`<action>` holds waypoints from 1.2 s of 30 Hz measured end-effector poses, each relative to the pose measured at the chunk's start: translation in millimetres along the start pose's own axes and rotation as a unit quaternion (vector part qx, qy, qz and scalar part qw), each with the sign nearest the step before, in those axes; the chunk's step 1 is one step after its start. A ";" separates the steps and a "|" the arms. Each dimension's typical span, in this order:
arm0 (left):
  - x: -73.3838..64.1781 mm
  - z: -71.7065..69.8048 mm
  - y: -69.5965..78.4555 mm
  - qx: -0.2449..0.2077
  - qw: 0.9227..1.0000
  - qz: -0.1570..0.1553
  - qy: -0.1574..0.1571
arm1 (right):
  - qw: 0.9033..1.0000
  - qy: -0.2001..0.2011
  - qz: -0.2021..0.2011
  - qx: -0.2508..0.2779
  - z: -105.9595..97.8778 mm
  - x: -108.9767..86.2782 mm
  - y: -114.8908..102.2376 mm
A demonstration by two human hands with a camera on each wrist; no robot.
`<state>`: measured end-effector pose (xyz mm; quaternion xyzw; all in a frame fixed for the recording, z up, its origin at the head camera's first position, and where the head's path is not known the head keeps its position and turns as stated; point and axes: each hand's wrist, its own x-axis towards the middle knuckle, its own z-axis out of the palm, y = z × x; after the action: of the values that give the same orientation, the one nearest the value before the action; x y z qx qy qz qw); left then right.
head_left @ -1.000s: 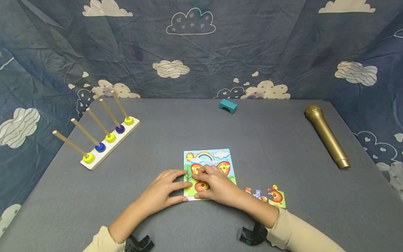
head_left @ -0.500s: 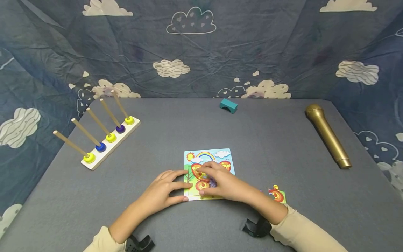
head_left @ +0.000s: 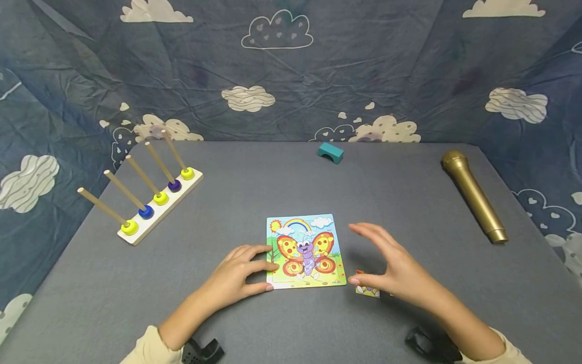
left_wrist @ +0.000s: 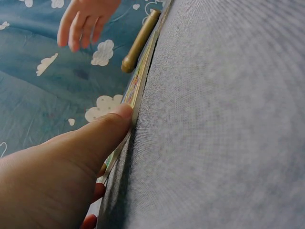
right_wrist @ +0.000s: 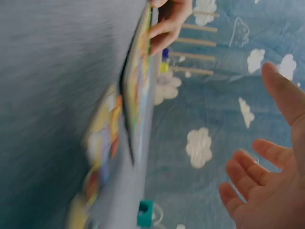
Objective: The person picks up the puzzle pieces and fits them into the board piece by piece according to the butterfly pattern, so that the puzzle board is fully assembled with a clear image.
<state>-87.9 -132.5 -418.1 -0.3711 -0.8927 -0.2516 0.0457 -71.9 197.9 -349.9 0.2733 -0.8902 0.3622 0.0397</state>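
Note:
A square puzzle board [head_left: 305,222] with a butterfly, a rainbow and a sun lies flat on the grey table. My left hand [head_left: 241,270] rests at its left side, two fingertips over the edge and the thumb by the near corner. In the left wrist view, the left thumb [left_wrist: 107,129] touches the rim of the board. My right hand [head_left: 400,268] is right of the board, fingers spread from the thumb, holding nothing. Below it lies a loose puzzle piece [head_left: 367,291], partly covered by the hand. The right wrist view shows loose pieces [right_wrist: 102,133] blurred beside the board.
At the left stands a white base with wooden pegs [head_left: 159,207], each carrying a yellow, blue or purple ring. A teal arched block [head_left: 330,152] sits at the far edge. A gold microphone [head_left: 475,197] lies at the right. A cloud-patterned cloth [head_left: 291,76] hangs behind.
My right hand has lifted off the board and moved right, its fingers spreading, so the whole butterfly shows. It now covers part of the loose pieces. The left hand stays in place.

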 end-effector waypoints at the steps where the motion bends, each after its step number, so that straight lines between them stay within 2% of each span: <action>1: 0.0 -0.2 0.3 0.000 1.000 -0.001 -0.001 | 1.000 0.004 0.000 -0.006 -1.8 -4.5 2.4; 6: -0.2 -0.5 1.0 -0.001 1.000 -0.003 -0.005 | 1.000 0.012 0.010 0.006 -4.0 -22.9 14.3; 13: -0.2 -1.7 0.8 0.000 1.000 -0.006 -0.009 | 1.000 0.016 0.007 -0.003 5.0 -36.3 32.6; 22: 0.2 -2.0 0.6 -0.005 1.000 -0.012 -0.018 | 0.999 -0.024 0.024 -0.006 15.7 -42.3 48.2; 27: 0.1 -1.3 0.3 -0.006 1.000 -0.007 -0.017 | 0.997 -0.050 0.035 -0.041 16.4 -43.2 49.9; 31: 0.1 -1.3 0.2 -0.005 1.000 -0.008 -0.018 | 0.995 -0.052 0.020 -0.080 17.0 -43.1 51.5; 36: -0.8 -0.4 -0.1 -0.005 1.000 -0.007 -0.016 | 0.993 -0.032 -0.022 -0.107 18.3 -42.1 52.4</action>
<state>-87.4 -133.3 -418.0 -0.3692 -0.8945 -0.2506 0.0280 -60.9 235.8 -407.4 0.2987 -0.9185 0.2545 0.0483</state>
